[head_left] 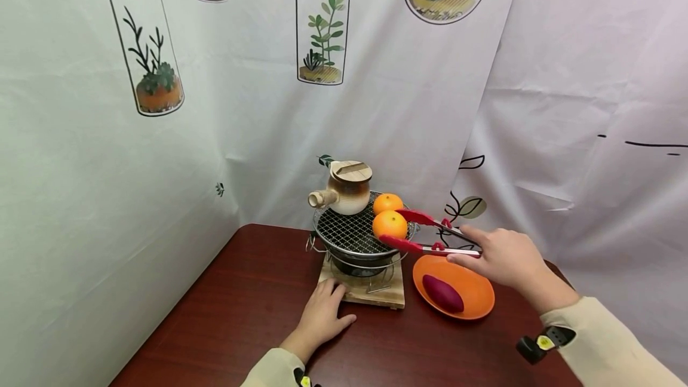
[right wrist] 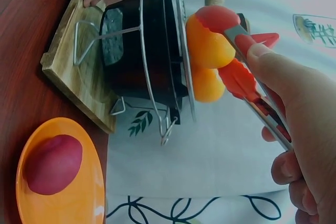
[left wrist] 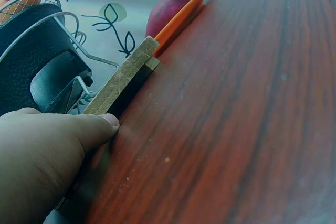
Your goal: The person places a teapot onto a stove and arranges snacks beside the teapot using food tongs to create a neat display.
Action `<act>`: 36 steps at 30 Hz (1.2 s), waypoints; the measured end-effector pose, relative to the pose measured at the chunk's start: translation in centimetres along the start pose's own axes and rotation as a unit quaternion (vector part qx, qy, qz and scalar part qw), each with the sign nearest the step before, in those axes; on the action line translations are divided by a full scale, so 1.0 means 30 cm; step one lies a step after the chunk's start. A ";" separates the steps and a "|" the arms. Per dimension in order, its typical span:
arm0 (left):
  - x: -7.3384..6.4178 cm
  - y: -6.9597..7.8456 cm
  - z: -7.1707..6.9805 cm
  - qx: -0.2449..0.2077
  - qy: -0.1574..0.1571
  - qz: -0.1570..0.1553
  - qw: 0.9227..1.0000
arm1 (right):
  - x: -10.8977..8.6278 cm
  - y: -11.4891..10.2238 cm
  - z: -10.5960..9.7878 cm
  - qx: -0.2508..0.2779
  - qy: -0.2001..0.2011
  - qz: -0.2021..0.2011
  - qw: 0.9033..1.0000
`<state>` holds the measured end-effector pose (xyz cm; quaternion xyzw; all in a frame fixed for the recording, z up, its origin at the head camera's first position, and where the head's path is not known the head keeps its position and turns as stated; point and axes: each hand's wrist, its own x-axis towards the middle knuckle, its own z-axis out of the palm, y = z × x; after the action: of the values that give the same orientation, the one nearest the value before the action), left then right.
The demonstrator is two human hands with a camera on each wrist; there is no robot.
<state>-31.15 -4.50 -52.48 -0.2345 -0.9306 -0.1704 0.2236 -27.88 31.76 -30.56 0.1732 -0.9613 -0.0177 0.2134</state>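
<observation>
In the head view my right hand (head_left: pixel 502 258) grips a pair of red-tipped metal tongs (head_left: pixel 411 245). The tongs' red tips lie on either side of the front orange (head_left: pixel 389 225), which sits on the round wire grill (head_left: pixel 349 232). Just behind it is a second orange (head_left: pixel 387 202). A small clay teapot (head_left: pixel 349 193) with a wooden lid and side handle stands at the grill's back left. My left hand (head_left: pixel 321 314) rests with its fingers on the front left edge of the wooden board (head_left: pixel 376 294) beneath the stove; its thumb (left wrist: pixel 100 129) extends over the table.
An orange plate (head_left: pixel 481 303) carrying a purple sweet potato (head_left: pixel 442 293) lies right of the board. The black stove (right wrist: pixel 136 51) stands in a wire frame. A dark red wooden table (head_left: pixel 242 309) meets hanging cloth (head_left: pixel 269 148) at its back and left.
</observation>
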 end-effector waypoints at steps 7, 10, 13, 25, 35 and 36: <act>0.003 -0.005 0.005 0.003 -0.004 0.000 1.000 | 0.012 -0.014 0.010 0.001 -0.009 0.000 1.000; 0.004 -0.006 0.004 0.002 -0.005 -0.002 1.000 | 0.015 -0.019 0.014 0.003 -0.011 0.000 1.000; 0.004 -0.006 0.004 0.001 -0.006 -0.003 1.000 | 0.018 -0.022 0.019 0.005 -0.013 0.001 1.000; 0.004 -0.003 0.003 0.000 -0.005 -0.004 1.000 | 0.031 -0.034 0.021 0.016 -0.024 0.012 1.000; 0.002 -0.004 0.003 -0.002 -0.003 -0.002 1.000 | 0.032 -0.035 0.017 0.029 -0.049 0.034 0.998; 0.001 -0.004 0.003 -0.001 -0.003 -0.002 1.000 | 0.031 -0.034 0.016 0.030 -0.051 0.035 0.998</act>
<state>-31.27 -4.53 -52.56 -0.2332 -0.9315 -0.1714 0.2202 -28.54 30.46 -30.72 0.1443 -0.9765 0.0098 0.1596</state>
